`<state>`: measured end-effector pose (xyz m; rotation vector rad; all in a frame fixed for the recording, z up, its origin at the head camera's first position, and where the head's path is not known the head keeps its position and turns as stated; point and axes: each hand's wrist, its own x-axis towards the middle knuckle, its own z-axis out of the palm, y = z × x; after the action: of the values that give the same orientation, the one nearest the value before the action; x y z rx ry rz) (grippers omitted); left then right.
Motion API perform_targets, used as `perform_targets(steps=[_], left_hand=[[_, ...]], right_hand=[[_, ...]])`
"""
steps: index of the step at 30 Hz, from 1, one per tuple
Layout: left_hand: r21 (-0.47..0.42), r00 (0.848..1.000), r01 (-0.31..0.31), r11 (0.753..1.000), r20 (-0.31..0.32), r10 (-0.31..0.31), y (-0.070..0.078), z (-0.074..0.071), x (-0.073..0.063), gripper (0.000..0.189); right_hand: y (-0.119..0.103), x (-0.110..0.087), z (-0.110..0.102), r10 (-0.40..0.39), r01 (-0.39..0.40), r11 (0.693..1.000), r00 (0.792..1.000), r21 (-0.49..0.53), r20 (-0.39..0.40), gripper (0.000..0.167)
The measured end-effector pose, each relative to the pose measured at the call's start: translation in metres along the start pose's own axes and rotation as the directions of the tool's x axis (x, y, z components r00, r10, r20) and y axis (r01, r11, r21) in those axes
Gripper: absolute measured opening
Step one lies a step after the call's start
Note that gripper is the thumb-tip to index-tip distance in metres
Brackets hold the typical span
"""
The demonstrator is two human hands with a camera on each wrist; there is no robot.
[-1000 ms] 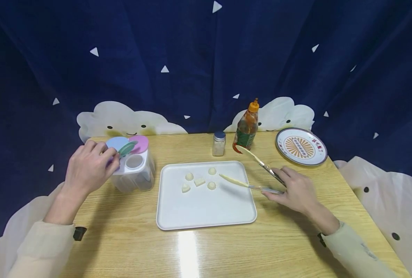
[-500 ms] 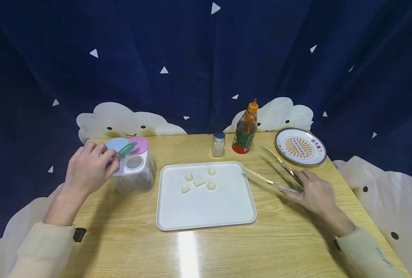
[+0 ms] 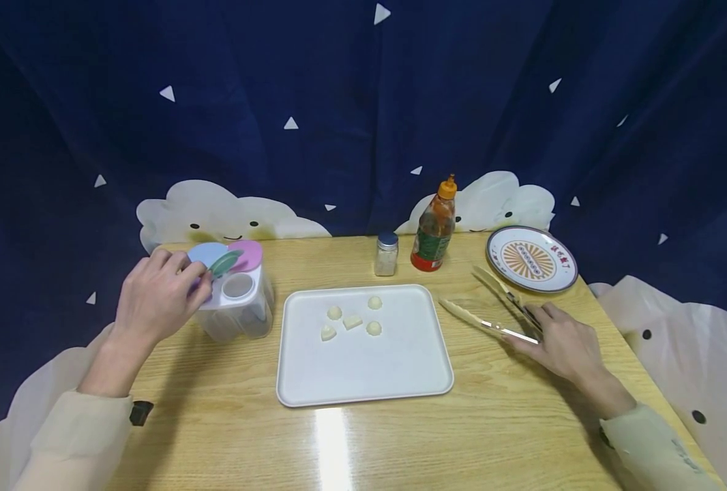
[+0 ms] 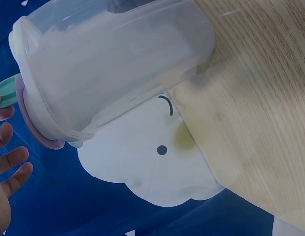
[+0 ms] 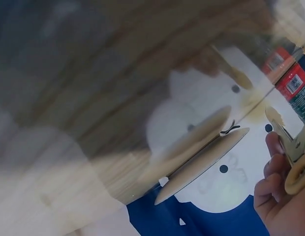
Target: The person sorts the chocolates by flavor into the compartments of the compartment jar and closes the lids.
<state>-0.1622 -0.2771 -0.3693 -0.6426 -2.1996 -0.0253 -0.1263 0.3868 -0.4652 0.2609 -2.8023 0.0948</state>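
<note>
My left hand (image 3: 162, 293) pinches the raised green lid (image 3: 226, 262) of a clear storage box (image 3: 243, 318) with a white top. Beside that lid, one round opening (image 3: 238, 286) is uncovered; blue and pink lids (image 3: 248, 255) lie flat behind it. In the left wrist view the green lid (image 4: 9, 91) stands out from the top at the fingertips. On the right, my right hand (image 3: 562, 341) holds metal tongs (image 3: 462, 312) with cream-coloured tips, arms spread, low over the table between tray and plate. Nothing sits between the tips.
Several small pale pieces (image 3: 352, 322) lie on a white tray (image 3: 363, 382) in the middle. Behind it stand a small jar (image 3: 386, 258) with a dark blue cap and a sauce bottle (image 3: 434, 235). A patterned plate (image 3: 560, 281) rests at the back right. A curtain hangs behind.
My right hand has moved right and towards me with the tongs, from over the tray's right side to the table beside it. My left hand still holds the green lid in place.
</note>
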Motion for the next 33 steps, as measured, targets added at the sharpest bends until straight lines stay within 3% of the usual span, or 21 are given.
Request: perform_targets(steps=[12, 22, 27, 33], left_hand=[[-0.029, 1.0, 0.007, 1.0, -0.022, -0.008, 0.002, 0.002, 0.001, 0.038], [-0.03, 0.999, -0.015, 0.999, -0.036, 0.014, 0.001, 0.003, 0.0, 0.037], [-0.032, 1.0, -0.006, 0.999, -0.031, 0.005, 0.001, 0.002, -0.001, 0.036], [-0.036, 1.0, 0.008, 0.999, -0.026, -0.009, 0.002, 0.001, -0.003, 0.036]], right_hand=[[0.004, -0.003, 0.0, 0.028, -0.032, 0.999, 0.983, 0.017, 0.184, 0.084], [-0.003, -0.005, -0.003, 0.038, -0.046, 0.999, 0.962, 0.023, 0.269, 0.086], [-0.01, -0.003, -0.018, 0.034, -0.041, 0.999, 0.967, 0.021, 0.253, 0.084], [-0.034, 0.008, -0.037, -0.035, 0.028, 0.998, 0.99, 0.054, 0.135, 0.066]])
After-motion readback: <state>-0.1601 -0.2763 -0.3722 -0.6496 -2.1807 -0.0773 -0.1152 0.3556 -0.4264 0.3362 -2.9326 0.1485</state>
